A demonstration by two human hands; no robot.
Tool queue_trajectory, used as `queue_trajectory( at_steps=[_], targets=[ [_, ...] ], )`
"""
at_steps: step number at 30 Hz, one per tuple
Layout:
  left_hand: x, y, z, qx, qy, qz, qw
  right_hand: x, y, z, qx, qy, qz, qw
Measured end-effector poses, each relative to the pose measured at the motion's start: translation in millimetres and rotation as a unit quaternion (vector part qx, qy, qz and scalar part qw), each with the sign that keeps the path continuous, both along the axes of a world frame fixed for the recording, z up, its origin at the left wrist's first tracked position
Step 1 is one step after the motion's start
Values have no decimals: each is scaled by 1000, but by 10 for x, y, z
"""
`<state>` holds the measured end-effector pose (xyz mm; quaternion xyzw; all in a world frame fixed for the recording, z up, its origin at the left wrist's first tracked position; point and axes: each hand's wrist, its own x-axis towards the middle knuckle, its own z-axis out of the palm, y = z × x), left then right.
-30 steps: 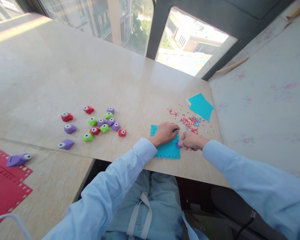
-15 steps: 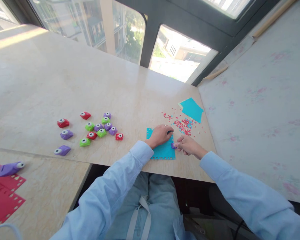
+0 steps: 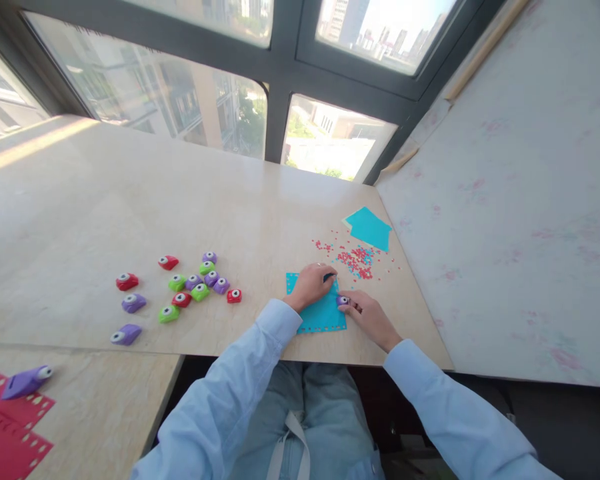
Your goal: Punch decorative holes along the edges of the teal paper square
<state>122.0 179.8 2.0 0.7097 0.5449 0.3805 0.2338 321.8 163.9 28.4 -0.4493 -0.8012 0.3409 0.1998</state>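
A sheet of blue paper [image 3: 323,315] lies near the table's front edge, with punched holes along its left and bottom edges. Resting on its upper part, my left hand [image 3: 311,285] has curled fingers closed on the sheet. A small dark thing shows by those fingertips; I cannot make out what it is. At the sheet's right edge sits a small purple craft punch [image 3: 343,301], its round white button facing up. My right hand [image 3: 371,318] is closed on this punch from the right. Whether the paper is inside its slot is hidden.
Several red, green and purple craft punches [image 3: 199,291] stand to the left. Red and blue paper bits [image 3: 357,260] lie scattered beyond my hands, near more blue paper [image 3: 370,228]. Red punched paper [image 3: 10,427] bears another purple punch [image 3: 29,383]. A wall [image 3: 505,233] borders the right.
The camera view has tilted up. My right fingers have shifted around the purple punch, so its button now shows. My left hand stays on the blue paper.
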Motion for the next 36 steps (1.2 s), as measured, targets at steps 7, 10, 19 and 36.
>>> queue_trajectory(
  at_steps=[7,10,19,36],
  targets=[
    [-2,1,-2,1,-6,2,1000,304,76,-134,49,30,-70,996],
    [-4,-5,-9,2,-6,3,1000,397,45,-243,62,56,-145,986],
    [35,64,53,64,-210,94,971,290,-53,-365,20,213,-309,927],
    [-401,-1211,567,-177,-422,20,889,-115,-677,-306,253,196,-35,947]
  ],
)
